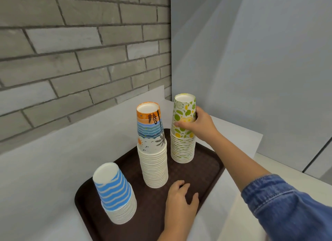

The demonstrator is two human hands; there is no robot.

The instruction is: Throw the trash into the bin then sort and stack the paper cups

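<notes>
Three upside-down stacks of paper cups stand on a dark brown tray (203,167). The blue wavy-striped stack (113,192) is at the near left. A tall stack with an orange and blue beach print (151,145) stands in the middle. At the far right stands the lime and lemon print stack (183,129). My right hand (199,124) grips the top cup of that lime stack, thumb in front and fingers behind. My left hand (181,197) rests on the tray in front of the middle stack, fingers relaxed and holding nothing.
The tray sits on a white counter (45,178) in a corner. A grey brick wall (71,52) runs behind and to the left, and a plain pale wall (260,61) stands to the right. The counter's right edge lies just past the tray.
</notes>
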